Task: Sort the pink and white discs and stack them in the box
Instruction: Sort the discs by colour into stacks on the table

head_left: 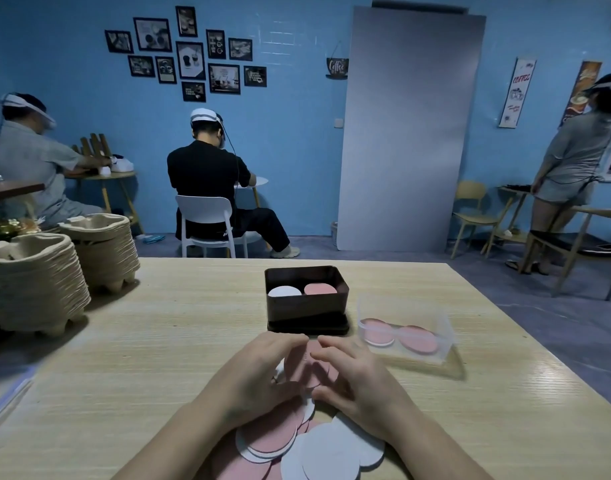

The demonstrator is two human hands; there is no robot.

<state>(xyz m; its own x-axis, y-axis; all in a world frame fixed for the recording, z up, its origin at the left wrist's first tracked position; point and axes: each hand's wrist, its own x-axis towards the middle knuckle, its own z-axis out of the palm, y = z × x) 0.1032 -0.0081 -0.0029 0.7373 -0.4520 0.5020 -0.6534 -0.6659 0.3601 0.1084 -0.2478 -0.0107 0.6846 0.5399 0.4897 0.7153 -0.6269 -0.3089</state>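
Observation:
A dark brown box (307,308) stands on the wooden table and holds a white stack (284,292) on its left side and a pink stack (320,289) on its right. Just in front of it, my left hand (262,370) and my right hand (352,372) hold a small bunch of pink discs (302,362) between them, fingers curled round the edges. A loose pile of pink discs (273,434) and white discs (335,448) lies under my wrists at the near edge.
A clear plastic box (406,327) with two pink discs lies right of the brown box. Two tall stacks of pulp cup trays (37,282) stand at the table's left. Other people sit and stand by the blue wall beyond the table.

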